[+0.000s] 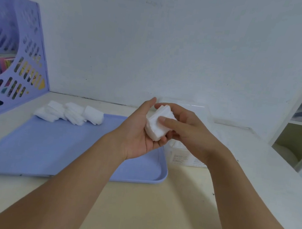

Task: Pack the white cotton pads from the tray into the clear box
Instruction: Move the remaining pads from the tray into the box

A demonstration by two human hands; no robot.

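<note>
White cotton pads, one stack [159,126], held up between both hands just off the right far corner of the blue tray [46,144]. Left hand [140,132] cups the stack from below and from the left, fingers curled under its near edge. Right hand [184,130] clamps it from the right, thumb pressed flat on the top face, fingers wrapped behind. Stack lies tilted, long axis running near-to-far and rising toward the far end.

Clear box [185,157] sits on the table directly below and just right of the held stack, mostly under the right hand and wrist. So the drop looks to be short: down and a little to the right. Right hand is nearer the box; left is nearer the tray.

Remaining pads [71,112] lie in three loose heaps at the far left corner of the tray, well apart from the hands.

Hard to read: the box walls nearly vanish against the pale table and wall; only a printed label on its near face and a faint far rim show. Cannot tell if the opening is clear, or whether pads already lie inside. Right fingertips hidden behind the stack.
</note>
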